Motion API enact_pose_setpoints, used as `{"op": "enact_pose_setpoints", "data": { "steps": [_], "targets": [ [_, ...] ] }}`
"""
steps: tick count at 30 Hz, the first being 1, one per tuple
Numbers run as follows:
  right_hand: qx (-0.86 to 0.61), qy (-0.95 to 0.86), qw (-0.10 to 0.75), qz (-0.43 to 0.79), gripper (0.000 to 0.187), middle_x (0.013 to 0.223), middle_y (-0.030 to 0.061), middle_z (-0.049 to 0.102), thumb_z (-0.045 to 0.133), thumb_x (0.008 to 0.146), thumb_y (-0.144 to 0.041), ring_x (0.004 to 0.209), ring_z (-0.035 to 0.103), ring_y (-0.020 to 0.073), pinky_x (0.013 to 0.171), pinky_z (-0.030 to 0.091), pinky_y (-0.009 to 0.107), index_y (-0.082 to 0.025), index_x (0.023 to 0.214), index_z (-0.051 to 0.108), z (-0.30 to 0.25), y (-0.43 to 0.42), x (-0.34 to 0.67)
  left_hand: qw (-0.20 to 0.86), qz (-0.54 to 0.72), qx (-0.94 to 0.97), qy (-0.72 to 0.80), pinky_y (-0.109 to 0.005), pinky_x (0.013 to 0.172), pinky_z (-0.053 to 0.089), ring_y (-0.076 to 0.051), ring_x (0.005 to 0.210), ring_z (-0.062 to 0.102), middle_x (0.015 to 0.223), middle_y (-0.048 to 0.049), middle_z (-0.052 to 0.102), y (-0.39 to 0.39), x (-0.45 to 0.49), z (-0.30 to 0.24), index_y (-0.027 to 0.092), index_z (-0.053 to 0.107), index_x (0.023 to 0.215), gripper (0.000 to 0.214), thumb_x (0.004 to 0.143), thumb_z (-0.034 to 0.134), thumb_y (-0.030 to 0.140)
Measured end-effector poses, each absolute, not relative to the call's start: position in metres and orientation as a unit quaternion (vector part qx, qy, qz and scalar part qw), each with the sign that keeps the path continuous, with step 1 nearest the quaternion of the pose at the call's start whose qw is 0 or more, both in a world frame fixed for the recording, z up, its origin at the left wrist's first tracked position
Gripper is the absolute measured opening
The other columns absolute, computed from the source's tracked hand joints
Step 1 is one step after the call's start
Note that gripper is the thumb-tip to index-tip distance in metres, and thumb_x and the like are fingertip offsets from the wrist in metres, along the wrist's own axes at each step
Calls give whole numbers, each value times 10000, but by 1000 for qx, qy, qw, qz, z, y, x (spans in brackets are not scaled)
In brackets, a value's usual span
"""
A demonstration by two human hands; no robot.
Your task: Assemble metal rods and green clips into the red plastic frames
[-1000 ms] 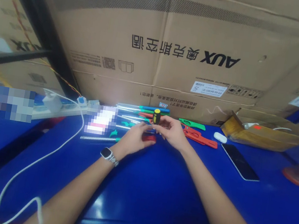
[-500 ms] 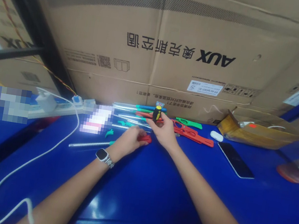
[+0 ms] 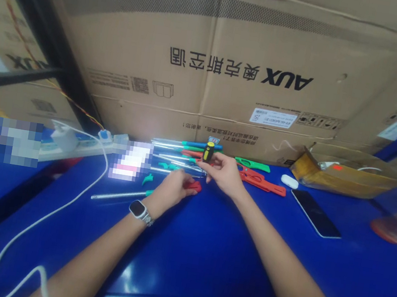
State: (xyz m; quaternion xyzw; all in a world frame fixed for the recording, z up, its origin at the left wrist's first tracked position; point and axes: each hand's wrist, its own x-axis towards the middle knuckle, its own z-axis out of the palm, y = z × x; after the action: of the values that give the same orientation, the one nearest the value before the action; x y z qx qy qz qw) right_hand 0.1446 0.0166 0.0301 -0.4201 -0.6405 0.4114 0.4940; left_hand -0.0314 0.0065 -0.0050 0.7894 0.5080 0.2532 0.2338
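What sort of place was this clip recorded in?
Probably a makeshift workbench in a workshop or storeroom: AUX-printed cardboard stands behind the blue tabletop, a power strip lies at the left, and the right hand holds a black-and-yellow screwdriver.

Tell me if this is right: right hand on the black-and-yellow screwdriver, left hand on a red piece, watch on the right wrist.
Wrong wrist: the head view shows the watch on the left wrist. The rest stands: right hand on the black-and-yellow screwdriver, left hand on a red piece.
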Motion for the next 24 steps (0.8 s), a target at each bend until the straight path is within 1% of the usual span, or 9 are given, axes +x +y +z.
{"op": "enact_pose_setpoints", "data": {
  "steps": [2, 5, 8, 11, 13, 15, 17, 21, 24],
  "targets": [
    [-448, -639, 523, 343, 349, 622, -30, 577, 783, 672, -435, 456, 443, 92, 445, 336, 241, -198, 694, 528, 24, 22, 137, 243, 248, 783, 516, -324, 693, 472, -200, 708, 586, 796, -52, 675, 5, -30, -2, 159, 755, 863, 202, 714, 782, 292],
    [-464, -647, 550, 252, 416, 551, -71, 442, 762, 691, -394, 509, 382, 89, 491, 310, 231, -221, 626, 390, 18, 24, 127, 239, 248, 784, 516, -332, 697, 468, -208, 714, 583, 793, -52, 666, 4, -30, 1, 161, 755, 860, 200, 708, 786, 287],
    [-474, -645, 560, 216, 350, 583, -64, 460, 721, 726, -355, 541, 420, 99, 526, 343, 236, -219, 656, 407, 18, 19, 121, 232, 249, 789, 512, -338, 701, 464, -214, 717, 587, 805, -52, 654, 4, -31, 0, 160, 749, 864, 208, 722, 775, 309],
    [-470, -648, 542, 257, 237, 725, -19, 609, 688, 772, -386, 518, 478, 100, 501, 379, 243, -207, 803, 537, 23, 14, 124, 234, 250, 788, 511, -334, 703, 463, -212, 727, 588, 823, -52, 652, 4, -32, -3, 156, 730, 874, 228, 736, 766, 334],
    [-442, -652, 515, 338, 279, 893, 26, 688, 672, 792, -435, 463, 495, 87, 453, 392, 248, -205, 922, 584, 28, 13, 130, 240, 251, 785, 513, -331, 700, 461, -211, 729, 588, 827, -50, 653, 5, -32, -7, 153, 719, 886, 239, 744, 761, 340],
    [-399, -651, 485, 426, 357, 1006, 58, 707, 686, 779, -477, 438, 516, 83, 447, 435, 261, -202, 991, 603, 34, 13, 137, 248, 247, 785, 511, -330, 694, 458, -208, 716, 584, 809, -45, 649, 6, -32, -11, 153, 711, 890, 237, 752, 753, 341],
    [-374, -650, 465, 470, 410, 996, 66, 718, 731, 737, -496, 445, 530, 88, 473, 476, 276, -192, 994, 632, 37, 14, 143, 247, 245, 784, 514, -332, 697, 458, -209, 717, 581, 802, -42, 639, 8, -32, -14, 154, 703, 890, 234, 748, 756, 332],
    [-409, -642, 475, 442, 403, 814, 37, 696, 813, 655, -477, 440, 488, 82, 436, 416, 256, -165, 859, 659, 36, 20, 148, 227, 248, 784, 522, -344, 739, 464, -224, 774, 590, 840, -52, 630, 9, -32, -18, 152, 684, 922, 264, 734, 771, 316],
    [-419, -636, 500, 411, 408, 728, 4, 641, 845, 608, -460, 547, 546, 113, 535, 461, 264, -167, 775, 615, 31, 25, 147, 230, 242, 787, 518, -348, 756, 469, -224, 787, 591, 860, -56, 633, 8, -33, -17, 153, 677, 930, 276, 732, 776, 318]
  ]
}}
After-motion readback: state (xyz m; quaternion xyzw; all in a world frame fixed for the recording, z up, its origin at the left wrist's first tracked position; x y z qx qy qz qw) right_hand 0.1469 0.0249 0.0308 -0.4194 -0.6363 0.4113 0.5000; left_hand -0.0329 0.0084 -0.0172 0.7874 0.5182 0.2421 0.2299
